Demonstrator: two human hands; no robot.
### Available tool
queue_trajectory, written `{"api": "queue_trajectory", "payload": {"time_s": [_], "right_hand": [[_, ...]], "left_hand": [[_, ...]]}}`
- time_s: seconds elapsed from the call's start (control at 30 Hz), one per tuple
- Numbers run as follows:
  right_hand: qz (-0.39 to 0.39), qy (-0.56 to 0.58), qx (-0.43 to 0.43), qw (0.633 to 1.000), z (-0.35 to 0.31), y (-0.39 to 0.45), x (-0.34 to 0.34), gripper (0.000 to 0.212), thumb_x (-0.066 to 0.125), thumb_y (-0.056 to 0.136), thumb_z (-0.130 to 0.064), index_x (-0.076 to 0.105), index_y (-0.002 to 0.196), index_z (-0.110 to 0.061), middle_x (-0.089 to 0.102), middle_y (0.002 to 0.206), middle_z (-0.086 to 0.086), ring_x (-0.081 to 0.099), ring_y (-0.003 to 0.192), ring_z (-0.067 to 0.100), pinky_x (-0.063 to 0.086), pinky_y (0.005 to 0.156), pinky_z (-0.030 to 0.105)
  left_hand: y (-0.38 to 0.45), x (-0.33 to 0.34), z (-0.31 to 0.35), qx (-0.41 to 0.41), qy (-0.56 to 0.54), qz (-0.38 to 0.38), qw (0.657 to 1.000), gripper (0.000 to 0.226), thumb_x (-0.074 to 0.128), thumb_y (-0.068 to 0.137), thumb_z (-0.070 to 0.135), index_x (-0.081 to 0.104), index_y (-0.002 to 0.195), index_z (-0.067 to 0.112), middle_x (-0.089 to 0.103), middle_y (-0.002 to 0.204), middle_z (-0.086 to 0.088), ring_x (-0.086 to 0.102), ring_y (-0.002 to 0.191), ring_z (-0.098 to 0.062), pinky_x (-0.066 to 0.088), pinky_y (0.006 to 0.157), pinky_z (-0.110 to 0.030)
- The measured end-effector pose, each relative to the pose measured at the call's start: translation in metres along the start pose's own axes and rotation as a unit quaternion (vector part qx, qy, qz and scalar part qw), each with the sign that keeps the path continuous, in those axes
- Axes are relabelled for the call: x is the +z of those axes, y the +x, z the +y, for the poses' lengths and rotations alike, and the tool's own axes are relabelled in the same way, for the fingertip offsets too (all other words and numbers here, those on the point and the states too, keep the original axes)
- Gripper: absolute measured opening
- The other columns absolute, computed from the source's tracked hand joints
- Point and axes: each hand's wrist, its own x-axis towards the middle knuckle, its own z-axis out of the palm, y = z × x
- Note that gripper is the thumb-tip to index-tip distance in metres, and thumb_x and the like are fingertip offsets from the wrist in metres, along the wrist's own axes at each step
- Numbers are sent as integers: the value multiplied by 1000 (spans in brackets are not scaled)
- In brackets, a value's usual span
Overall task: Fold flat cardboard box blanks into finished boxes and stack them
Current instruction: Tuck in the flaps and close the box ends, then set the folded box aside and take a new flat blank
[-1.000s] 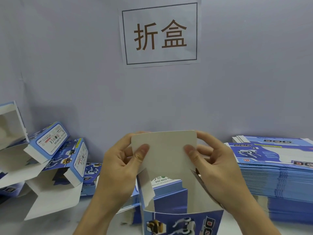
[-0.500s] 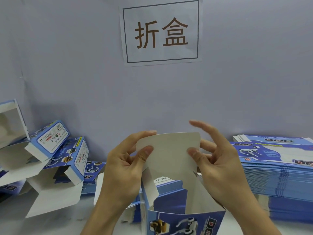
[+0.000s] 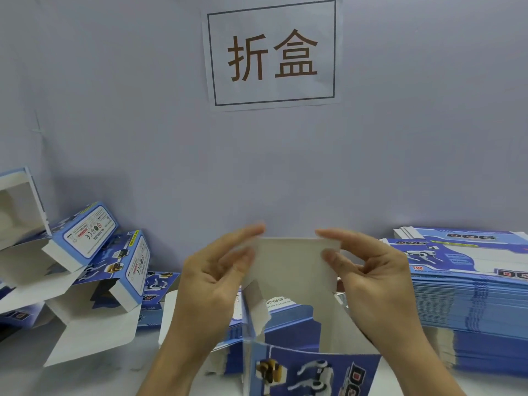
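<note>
A blue printed box stands opened up in front of me, its white top flap raised. My left hand pinches the flap's upper left corner between thumb and fingers. My right hand pinches the upper right corner the same way. The flap's top edge is bent over toward me and looks blurred. A small white side flap hangs inward at the box's left. A tall stack of flat blue blanks lies at the right. Several folded boxes lie tumbled at the left.
A grey wall stands close behind the table, with a paper sign bearing two characters. More flat blanks lie behind the held box. The white tabletop shows at the lower left.
Both hands have moved up to the flap's top corners, and the flap's upper edge has been bent over, so it looks shorter. The view has also shifted slightly.
</note>
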Motion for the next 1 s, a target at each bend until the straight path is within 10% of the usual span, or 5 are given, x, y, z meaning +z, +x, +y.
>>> {"api": "queue_trajectory", "payload": {"time_s": [0.3, 0.4, 0.5, 0.63, 1.0], "right_hand": [[62, 219, 85, 970, -7, 16, -51, 38, 47, 99, -17, 69, 123, -37, 74, 89, -2, 66, 72, 18, 56, 59, 33], [53, 248, 111, 961, -9, 7, -66, 45, 28, 104, -23, 51, 143, -28, 73, 112, 18, 70, 101, 36, 59, 79, 52], [18, 398, 106, 911, 7, -3, -94, 44, 4, 105, -21, 3, 149, -23, 16, 136, 60, -1, 122, 73, -29, 102, 66], [82, 62, 20, 994, 12, 9, -72, 47, 25, 101, -11, 56, 134, -24, 74, 108, 17, 68, 106, 36, 59, 85, 49], [-105, -164, 245, 950, 25, 1, -14, 31, 56, 97, -13, 77, 90, -36, 77, 85, -4, 72, 84, 21, 52, 69, 34]], "left_hand": [[-6, -8, 2, -275, 145, -410, 857, 84, 86, 69, 44, 36, 137, 55, 57, 130, 26, 56, 121, -2, 44, 110, -36], [-2, -12, 6, -244, 151, -345, 894, 69, 88, 64, 50, 50, 122, 53, 63, 117, 29, 62, 106, 6, 52, 98, -29], [13, -43, 10, -147, 11, 3, 989, 87, 91, 50, 58, 55, 123, 28, 68, 122, 6, 71, 101, -11, 60, 86, -36], [18, -91, 2, -124, -75, 107, 984, 137, 79, 36, 84, 38, 146, 14, 55, 138, 10, 54, 123, -6, 41, 106, -39], [-10, -12, -51, -250, 489, -277, 788, 69, 61, 91, 56, 31, 152, 41, 27, 161, 8, 32, 142, -20, 34, 106, -33]]}}
